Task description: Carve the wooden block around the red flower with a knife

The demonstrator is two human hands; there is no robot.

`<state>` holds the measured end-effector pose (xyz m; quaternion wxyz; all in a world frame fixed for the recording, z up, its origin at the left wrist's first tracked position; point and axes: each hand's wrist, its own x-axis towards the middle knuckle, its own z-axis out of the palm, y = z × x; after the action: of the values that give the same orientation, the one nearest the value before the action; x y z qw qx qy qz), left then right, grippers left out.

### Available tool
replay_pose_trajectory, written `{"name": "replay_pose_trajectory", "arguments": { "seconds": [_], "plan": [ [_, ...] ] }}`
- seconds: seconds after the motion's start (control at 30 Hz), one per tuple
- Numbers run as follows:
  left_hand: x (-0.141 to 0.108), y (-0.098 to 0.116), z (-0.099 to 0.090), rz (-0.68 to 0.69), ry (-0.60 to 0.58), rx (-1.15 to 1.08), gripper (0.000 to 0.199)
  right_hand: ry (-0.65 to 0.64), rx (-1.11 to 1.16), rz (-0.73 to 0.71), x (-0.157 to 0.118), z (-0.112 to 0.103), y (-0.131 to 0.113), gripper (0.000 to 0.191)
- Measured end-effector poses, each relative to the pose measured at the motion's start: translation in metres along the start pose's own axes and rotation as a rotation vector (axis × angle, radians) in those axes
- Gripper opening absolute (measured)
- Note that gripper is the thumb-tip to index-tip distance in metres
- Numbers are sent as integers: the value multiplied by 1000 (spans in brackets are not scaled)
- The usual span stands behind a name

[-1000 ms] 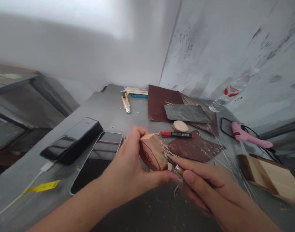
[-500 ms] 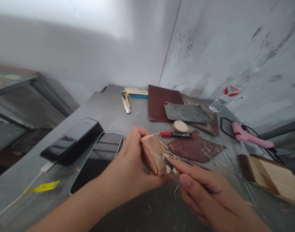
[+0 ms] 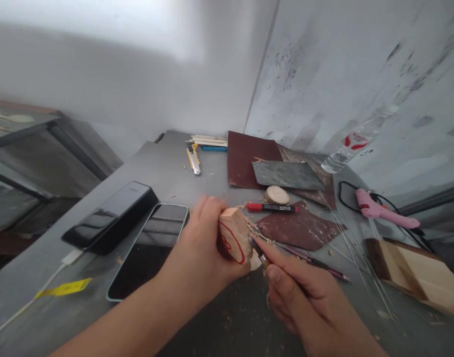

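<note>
A small wood block (image 3: pixel 232 233) with a red marker outline on its face is gripped in my left hand (image 3: pixel 202 243), fingers behind it and thumb along its lower edge. My right hand (image 3: pixel 301 287) is closed round a carving knife (image 3: pixel 260 252), index finger stretched along it. The metal tip of the knife is at the rough, cut right side of the block; whether it touches is hard to tell. Most of the handle is hidden in my palm. Wood shavings (image 3: pixel 258 230) lie just behind the block.
A phone (image 3: pixel 148 248) and a black power bank (image 3: pixel 111 215) lie left. Behind are a red marker (image 3: pixel 272 208), a wood disc (image 3: pixel 277 195), sandpaper sheets (image 3: pixel 249 158) and a yellow utility knife (image 3: pixel 193 158). Right are a pink glue gun (image 3: pixel 386 210), wood boards (image 3: pixel 416 272) and a bottle (image 3: pixel 356 141).
The block has turned slightly in my left hand. My right hand with the carving knife has shifted a little left, uncovering pencil-like sticks on the table behind it.
</note>
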<state>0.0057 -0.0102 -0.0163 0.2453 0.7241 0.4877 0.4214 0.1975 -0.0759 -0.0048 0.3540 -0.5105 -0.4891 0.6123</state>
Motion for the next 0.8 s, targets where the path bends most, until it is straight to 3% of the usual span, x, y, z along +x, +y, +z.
{"name": "replay_pose_trajectory", "arguments": {
  "seconds": [0.2,0.37,0.47,0.57,0.7,0.8],
  "plan": [
    [-2,0,0,92,70,117,51,-152,337,255,1,-5,-9,71],
    [-2,-1,1,117,78,153,53,-26,-55,3,-1,-7,-10,58],
    [-3,-1,1,124,88,149,55,-2,-192,-65,-3,-7,-8,54],
    [-3,-1,1,133,126,118,57,-31,-64,-41,-2,-4,-7,55],
    [-3,0,2,131,147,135,58,-138,336,183,1,1,-10,62],
    [-2,1,3,124,146,148,59,-69,179,92,1,0,-12,60]
  ]
}}
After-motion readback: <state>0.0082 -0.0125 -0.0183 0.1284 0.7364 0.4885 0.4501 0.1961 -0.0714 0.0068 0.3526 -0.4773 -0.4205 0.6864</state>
